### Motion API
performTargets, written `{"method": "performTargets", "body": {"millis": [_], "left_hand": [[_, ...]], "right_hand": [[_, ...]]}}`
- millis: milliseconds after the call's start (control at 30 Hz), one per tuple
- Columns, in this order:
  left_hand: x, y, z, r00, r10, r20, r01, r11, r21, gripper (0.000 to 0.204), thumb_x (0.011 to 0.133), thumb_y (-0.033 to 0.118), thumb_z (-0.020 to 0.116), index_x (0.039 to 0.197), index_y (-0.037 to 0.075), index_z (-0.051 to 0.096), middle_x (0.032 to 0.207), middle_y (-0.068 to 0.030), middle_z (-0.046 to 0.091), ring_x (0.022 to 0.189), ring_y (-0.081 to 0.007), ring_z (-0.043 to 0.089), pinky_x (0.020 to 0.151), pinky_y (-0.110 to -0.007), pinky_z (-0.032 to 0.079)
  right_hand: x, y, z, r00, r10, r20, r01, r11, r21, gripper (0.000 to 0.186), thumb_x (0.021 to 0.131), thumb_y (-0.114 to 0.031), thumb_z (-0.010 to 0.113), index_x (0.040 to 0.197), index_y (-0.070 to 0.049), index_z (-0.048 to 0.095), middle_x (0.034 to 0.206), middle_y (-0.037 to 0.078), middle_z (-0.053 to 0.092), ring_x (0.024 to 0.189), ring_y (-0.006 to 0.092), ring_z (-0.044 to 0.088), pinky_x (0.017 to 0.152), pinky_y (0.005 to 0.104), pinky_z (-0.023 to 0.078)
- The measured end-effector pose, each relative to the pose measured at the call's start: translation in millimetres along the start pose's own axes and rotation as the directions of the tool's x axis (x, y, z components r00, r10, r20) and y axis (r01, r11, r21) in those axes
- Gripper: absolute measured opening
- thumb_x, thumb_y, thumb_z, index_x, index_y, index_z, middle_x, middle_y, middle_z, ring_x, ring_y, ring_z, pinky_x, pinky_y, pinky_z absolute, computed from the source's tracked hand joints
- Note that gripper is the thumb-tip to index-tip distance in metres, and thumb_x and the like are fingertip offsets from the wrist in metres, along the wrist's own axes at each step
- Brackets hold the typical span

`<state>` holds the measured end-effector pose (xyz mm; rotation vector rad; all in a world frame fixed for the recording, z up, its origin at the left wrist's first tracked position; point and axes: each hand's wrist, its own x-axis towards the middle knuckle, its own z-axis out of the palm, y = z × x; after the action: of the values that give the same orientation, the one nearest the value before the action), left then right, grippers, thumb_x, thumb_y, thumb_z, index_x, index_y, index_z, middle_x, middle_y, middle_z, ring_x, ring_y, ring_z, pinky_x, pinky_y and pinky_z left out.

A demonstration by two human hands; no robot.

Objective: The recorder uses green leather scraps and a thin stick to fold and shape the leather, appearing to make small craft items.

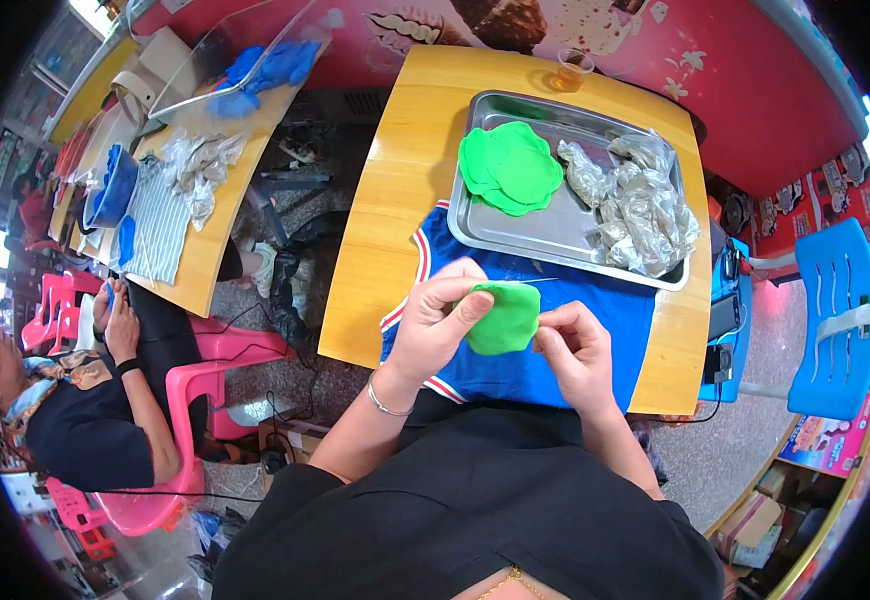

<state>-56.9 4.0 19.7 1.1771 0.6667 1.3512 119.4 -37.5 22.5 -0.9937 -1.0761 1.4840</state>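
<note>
My left hand (pixel 435 322) pinches a soft green, roundish piece of fabric (pixel 507 322) between thumb and fingers, above the front of the table. At that piece's right edge, the thumb and forefinger of my right hand (pixel 579 352) are closed on its rim. A thin, needle-like sliver (pixel 539 279) shows along the top of the piece. Beneath both hands lies a blue cloth (pixel 580 378) with red and white striped trim. Several similar green pieces with wavy edges (pixel 511 170) lie overlapping in a metal tray (pixel 567 238).
Crumpled clear plastic bags with brownish contents (pixel 645 215) fill the tray's right side. A clear cup of amber liquid (pixel 572 72) stands at the table's far edge. A blue chair (pixel 835 315) is on the right. On the left, a person (pixel 95 410) sits on a pink chair (pixel 190 420).
</note>
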Motion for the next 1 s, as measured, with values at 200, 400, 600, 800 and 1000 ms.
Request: {"method": "performTargets", "body": {"millis": [200, 400, 600, 800, 1000], "left_hand": [[3.9, 7.7, -0.6, 0.994, 0.11, 0.021, -0.112, 0.968, 0.224, 0.024, 0.085, 0.018, 0.063, 0.099, -0.001, 0.067, 0.074, -0.0003, 0.05, 0.069, -0.0077, 0.047, 0.062, -0.018, 0.037], [3.0, -2.6, 7.8, 0.987, 0.114, -0.109, -0.125, 0.987, -0.098, 0.022, 0.086, 0.018, 0.061, 0.092, -0.002, 0.067, 0.075, -0.0009, 0.052, 0.07, -0.0072, 0.048, 0.063, -0.019, 0.038], [6.7, 3.8, 3.3, 0.991, -0.108, -0.08, 0.084, 0.963, -0.257, 0.017, 0.087, 0.015, 0.061, 0.087, -0.002, 0.066, 0.079, -0.0021, 0.054, 0.077, -0.0064, 0.05, 0.069, -0.02, 0.039], [9.9, 8.3, 5.8, 0.994, 0.072, -0.08, -0.06, 0.987, 0.152, 0.009, 0.083, 0.009, 0.065, 0.083, 0.0, 0.064, 0.08, -0.0038, 0.055, 0.077, -0.0076, 0.053, 0.072, -0.021, 0.043], [5.9, -11.2, 5.6, 0.99, 0.121, -0.077, -0.135, 0.966, -0.221, 0.013, 0.085, 0.014, 0.063, 0.082, 0.001, 0.063, 0.083, -0.0056, 0.057, 0.078, -0.0117, 0.056, 0.073, -0.024, 0.045]], "right_hand": [[1.3, -2.7, 2.0, 0.974, -0.227, 0.012, 0.215, 0.903, -0.373, 0.007, 0.084, 0.005, 0.054, 0.09, 0.001, 0.054, 0.08, 0.006, 0.06, 0.07, 0.0096, 0.059, 0.061, 0.0199, 0.047], [-0.5, -0.3, 1.3, 0.996, -0.055, -0.073, 0.054, 0.998, -0.01, 0.006, 0.084, 0.0, 0.059, 0.09, 0.0, 0.059, 0.078, 0.005, 0.06, 0.068, 0.0085, 0.058, 0.059, 0.02, 0.046], [2.4, 3.2, -0.8, 0.97, -0.206, -0.131, 0.183, 0.969, -0.164, 0.008, 0.084, 0.002, 0.058, 0.091, 0.001, 0.06, 0.076, 0.004, 0.061, 0.068, 0.0079, 0.057, 0.06, 0.0183, 0.045], [5.6, 1.9, 4.2, 0.968, -0.236, -0.089, 0.203, 0.937, -0.286, 0.009, 0.083, 0.003, 0.059, 0.092, 0.001, 0.06, 0.08, 0.005, 0.062, 0.071, 0.0089, 0.059, 0.061, 0.02, 0.047], [2.7, 2.7, 4.6, 0.991, -0.118, -0.066, 0.115, 0.993, -0.04, 0.007, 0.084, 0.0, 0.059, 0.091, 0.0, 0.06, 0.077, 0.005, 0.061, 0.064, 0.0069, 0.056, 0.056, 0.0184, 0.044]]}}
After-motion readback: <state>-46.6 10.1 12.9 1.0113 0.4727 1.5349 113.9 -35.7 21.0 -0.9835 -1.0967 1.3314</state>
